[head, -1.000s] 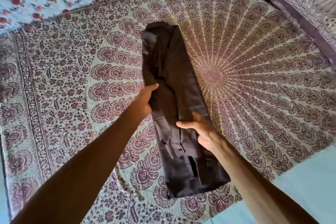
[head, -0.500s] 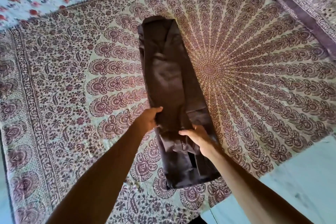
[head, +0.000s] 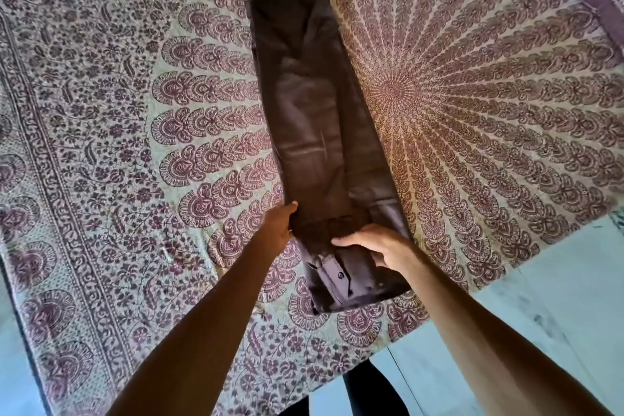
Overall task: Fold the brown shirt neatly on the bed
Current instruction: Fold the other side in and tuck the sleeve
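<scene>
Brown shirt point(head: 320, 132) — long narrow strip on patterned bed point(head: 135, 145); left hand point(head: 278, 226) and right hand point(head: 378, 245) pinching its near end (buttons showing)

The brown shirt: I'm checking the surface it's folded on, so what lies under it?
The brown shirt lies on a patterned mandala bedspread, which shows all around it. Whatever sits directly beneath the fabric is covered.

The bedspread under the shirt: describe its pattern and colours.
The bedspread carries a maroon-on-cream mandala with radiating paisley rings and a floral border; head view.
</scene>
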Motion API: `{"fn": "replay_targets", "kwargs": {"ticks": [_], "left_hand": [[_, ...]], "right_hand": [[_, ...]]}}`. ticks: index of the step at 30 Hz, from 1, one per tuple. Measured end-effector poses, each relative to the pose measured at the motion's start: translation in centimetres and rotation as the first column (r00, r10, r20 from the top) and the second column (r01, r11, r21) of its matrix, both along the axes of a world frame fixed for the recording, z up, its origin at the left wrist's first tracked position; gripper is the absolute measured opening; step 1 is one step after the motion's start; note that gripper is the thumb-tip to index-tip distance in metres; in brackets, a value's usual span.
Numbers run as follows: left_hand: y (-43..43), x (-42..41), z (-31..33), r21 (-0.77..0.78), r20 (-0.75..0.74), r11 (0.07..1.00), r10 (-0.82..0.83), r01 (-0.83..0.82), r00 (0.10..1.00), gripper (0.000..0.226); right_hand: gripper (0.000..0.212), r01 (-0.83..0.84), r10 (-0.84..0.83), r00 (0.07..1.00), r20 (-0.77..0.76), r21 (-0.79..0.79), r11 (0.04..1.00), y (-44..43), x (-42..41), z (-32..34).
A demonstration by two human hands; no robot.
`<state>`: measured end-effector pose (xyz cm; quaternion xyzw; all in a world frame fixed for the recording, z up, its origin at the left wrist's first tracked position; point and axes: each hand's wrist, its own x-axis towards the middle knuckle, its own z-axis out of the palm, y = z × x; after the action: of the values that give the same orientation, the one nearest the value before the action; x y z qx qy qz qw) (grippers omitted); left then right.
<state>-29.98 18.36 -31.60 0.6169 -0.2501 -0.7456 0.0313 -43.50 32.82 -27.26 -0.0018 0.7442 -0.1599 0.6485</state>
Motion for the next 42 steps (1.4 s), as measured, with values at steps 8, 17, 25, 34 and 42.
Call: {"fn": "replay_targets", "kwargs": {"ticks": [8, 17, 25, 34, 42], "left_hand": [[2.8, 3.4, -1.0, -0.047, 0.061, 0.934, -0.351, 0.354, 0.934, 0.010], [2.1, 4.0, -2.8, -0.295, 0.413, 0.739, -0.473, 0.606, 0.778, 0.047], [-5.0, 0.0, -0.2, -0.683, 0.559, 0.313, -0.357, 0.660, 0.748, 0.044], [-21.6, -11.3, 0.4, -0.778, 0.602, -0.008, -0.298, 0.628, 0.741, 0.041], [-35.6, -19.9, 0.2, -0.736, 0.524, 0.365, -0.227, 0.570, 0.821, 0.069]], "right_hand": [[0.043, 0.010, -0.009, 0.993, -0.116, 0.002, 1.000, 2.4, 2.2, -1.9], [0.033, -0.446, 0.472, 0.593, -0.652, 0.222, 0.867, 1.3, 2.9, -1.1], [0.010, -0.295, 0.135, 0.636, -0.760, -0.077, 0.952, -8.5, -1.1, 0.0], [0.019, -0.399, -0.008, 0.539, -0.842, -0.264, 0.878, -24.6, -9.5, -0.7], [0.025, -0.625, 0.068, 0.373, -0.925, -0.196, 0.756, -32.8, -14.5, -4.5]]}}
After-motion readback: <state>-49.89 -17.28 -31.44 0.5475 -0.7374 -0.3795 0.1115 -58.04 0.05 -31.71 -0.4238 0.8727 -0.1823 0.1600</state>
